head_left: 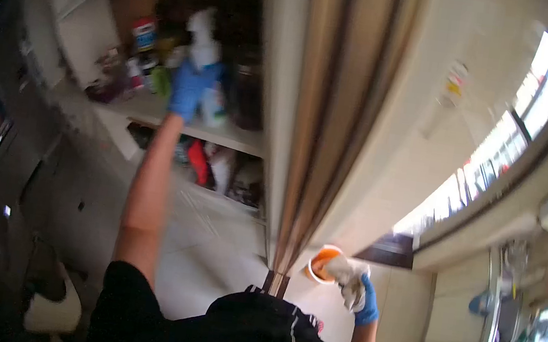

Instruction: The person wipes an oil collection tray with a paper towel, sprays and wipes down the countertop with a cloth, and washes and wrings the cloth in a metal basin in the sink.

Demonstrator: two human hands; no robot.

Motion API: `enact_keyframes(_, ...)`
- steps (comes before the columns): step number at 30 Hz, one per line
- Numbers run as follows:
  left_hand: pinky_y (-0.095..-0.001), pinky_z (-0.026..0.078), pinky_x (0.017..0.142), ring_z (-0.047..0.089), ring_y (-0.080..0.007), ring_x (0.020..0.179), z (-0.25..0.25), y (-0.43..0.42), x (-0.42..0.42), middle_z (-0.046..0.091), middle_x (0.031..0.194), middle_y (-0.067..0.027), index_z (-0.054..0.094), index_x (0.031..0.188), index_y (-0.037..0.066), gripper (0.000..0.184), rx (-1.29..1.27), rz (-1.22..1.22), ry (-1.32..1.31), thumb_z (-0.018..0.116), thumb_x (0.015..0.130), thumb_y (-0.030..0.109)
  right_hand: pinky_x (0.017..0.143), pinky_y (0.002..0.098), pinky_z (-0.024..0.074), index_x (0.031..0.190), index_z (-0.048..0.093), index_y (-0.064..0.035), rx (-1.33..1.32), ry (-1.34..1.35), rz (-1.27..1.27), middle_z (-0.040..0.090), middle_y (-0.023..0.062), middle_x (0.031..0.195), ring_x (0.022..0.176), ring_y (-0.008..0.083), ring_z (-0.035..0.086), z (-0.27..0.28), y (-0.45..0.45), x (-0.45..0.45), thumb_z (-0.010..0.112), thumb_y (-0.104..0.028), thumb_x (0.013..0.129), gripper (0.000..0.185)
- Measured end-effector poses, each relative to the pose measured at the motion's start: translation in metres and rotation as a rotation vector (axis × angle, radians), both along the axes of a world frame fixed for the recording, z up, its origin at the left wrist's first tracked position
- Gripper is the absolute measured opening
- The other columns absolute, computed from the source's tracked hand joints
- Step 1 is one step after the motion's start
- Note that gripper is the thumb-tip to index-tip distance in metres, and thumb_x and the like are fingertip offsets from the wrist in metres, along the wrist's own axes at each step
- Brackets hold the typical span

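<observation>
My left hand (191, 89), in a blue glove, reaches up into an open shelf and is closed around a spray bottle (203, 34). The bottle's white top rises above the glove and its lower part shows below; it is upright, and blur hides whether it touches the shelf board. Low on the right, my right hand (367, 305), also gloved in blue, is closed on a crumpled greyish-white rag (348, 278). That rag hangs beside a white bucket (322, 264) with an orange inside, which stands on the floor.
Several small containers, among them a blue-and-red one (144, 33), crowd the shelf (237, 137) left of the bottle. A dark jar (248, 95) stands to its right. Red and white items fill the lower shelf. A brown-striped door frame (330, 109) divides the two sides.
</observation>
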State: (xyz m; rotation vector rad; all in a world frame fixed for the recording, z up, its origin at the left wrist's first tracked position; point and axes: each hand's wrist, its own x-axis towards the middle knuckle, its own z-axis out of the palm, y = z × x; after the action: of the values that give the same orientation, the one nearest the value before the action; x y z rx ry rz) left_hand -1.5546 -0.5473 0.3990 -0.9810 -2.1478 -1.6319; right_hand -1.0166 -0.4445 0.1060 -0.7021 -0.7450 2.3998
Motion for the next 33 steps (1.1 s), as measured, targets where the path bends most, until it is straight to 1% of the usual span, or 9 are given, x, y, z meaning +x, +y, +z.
enact_keyframes(3, -0.0282, 0.042, 0.063, 0.047, -0.0121, 0.068, -0.021, -0.023, 0.028, 0.051, 0.077, -0.0037, 0.053, 0.096, 0.002, 0.018, 0.125, -0.086, 0.107, 0.050, 0.086, 0.017, 0.069, 0.0361, 0.0510, 0.115, 0.046, -0.0057, -0.175, 0.249, -0.097, 0.055, 0.0148, 0.108, 0.090, 0.0284, 0.058, 0.008, 0.020, 0.027, 0.045, -0.041, 0.085, 0.046)
enact_keyframes(4, -0.0292, 0.044, 0.073, 0.052, -0.0159, 0.077, -0.056, -0.056, -0.035, 0.055, 0.091, -0.0082, 0.052, 0.105, 0.002, 0.024, -0.334, 0.085, 0.564, 0.043, 0.089, 0.017, 0.080, 0.0410, 0.0477, 0.118, 0.045, -0.0055, -0.205, 0.295, -0.207, 0.052, 0.0154, 0.115, 0.100, 0.0302, 0.055, 0.028, 0.018, 0.035, 0.043, -0.040, 0.087, 0.046)
enact_keyframes(6, -0.0366, 0.037, 0.095, 0.049, -0.0251, 0.106, -0.037, -0.065, 0.110, 0.048, 0.120, -0.0162, 0.047, 0.118, -0.002, 0.039, -0.044, 0.476, 0.741, 0.034, 0.091, 0.024, 0.092, 0.0480, 0.0385, 0.125, 0.039, -0.0039, -0.153, 0.338, -0.288, 0.045, 0.0167, 0.125, 0.110, 0.0324, 0.048, 0.032, 0.025, 0.065, 0.043, -0.039, 0.086, 0.053)
enact_keyframes(9, -0.0367, 0.042, 0.083, 0.053, -0.0227, 0.090, -0.068, -0.018, 0.301, 0.055, 0.102, -0.0139, 0.057, 0.098, -0.004, 0.035, 0.446, -0.087, 0.173, 0.036, 0.090, 0.023, 0.092, 0.0455, 0.0392, 0.120, 0.044, -0.0027, -0.192, 0.390, -0.430, 0.050, 0.0173, 0.117, 0.103, 0.0327, 0.052, 0.018, 0.046, 0.136, 0.049, -0.031, 0.083, 0.047)
enact_keyframes(13, -0.0320, 0.042, 0.086, 0.054, -0.0199, 0.097, -0.182, 0.092, 0.478, 0.058, 0.101, -0.0086, 0.059, 0.101, 0.002, 0.031, -0.067, -1.047, -0.423, 0.045, 0.088, 0.027, 0.089, 0.0417, 0.0415, 0.110, 0.050, -0.0010, -0.124, 0.353, -0.613, 0.057, 0.0157, 0.105, 0.097, 0.0291, 0.055, 0.045, 0.043, 0.212, 0.050, -0.027, 0.081, 0.039)
enact_keyframes(15, -0.0361, 0.041, 0.089, 0.053, -0.0204, 0.100, -0.259, 0.145, 0.558, 0.056, 0.108, -0.0095, 0.051, 0.113, 0.002, 0.043, -0.615, -1.278, -1.345, 0.045, 0.089, 0.037, 0.085, 0.0368, 0.0433, 0.106, 0.053, -0.0018, -0.012, 0.068, -0.708, 0.059, 0.0125, 0.100, 0.093, 0.0241, 0.055, 0.037, 0.033, 0.261, 0.050, -0.028, 0.082, 0.036)
enact_keyframes(18, -0.0390, 0.045, 0.087, 0.054, -0.0230, 0.101, -0.251, 0.182, 0.685, 0.050, 0.117, -0.0115, 0.043, 0.120, 0.005, 0.045, -0.577, -1.546, -1.867, 0.046, 0.088, 0.036, 0.080, 0.0313, 0.0450, 0.105, 0.053, -0.0028, -0.093, 0.054, -0.798, 0.058, 0.0083, 0.097, 0.087, 0.0177, 0.056, 0.024, 0.027, 0.315, 0.048, -0.027, 0.085, 0.032)
enact_keyframes(20, -0.0383, 0.046, 0.084, 0.054, -0.0237, 0.100, -0.266, 0.187, 0.751, 0.050, 0.115, -0.0116, 0.043, 0.121, 0.006, 0.045, -0.545, -1.548, -1.818, 0.047, 0.088, 0.035, 0.073, 0.0278, 0.0455, 0.104, 0.055, -0.0038, 0.258, -0.311, -0.998, 0.059, 0.0049, 0.092, 0.080, 0.0147, 0.056, 0.049, 0.000, 0.345, 0.042, -0.033, 0.089, 0.036)
enact_keyframes(33, -0.0302, 0.052, 0.069, 0.059, -0.0166, 0.087, -0.320, 0.347, 1.117, 0.057, 0.100, -0.0042, 0.047, 0.113, 0.010, 0.030, -0.877, -1.873, -1.396, 0.047, 0.089, 0.029, 0.086, 0.0348, 0.0442, 0.119, 0.044, 0.0001, 0.114, -0.353, -1.985, 0.054, 0.0092, 0.111, 0.100, 0.0219, 0.054, -0.008, 0.048, 0.679, 0.047, -0.012, 0.088, 0.034)
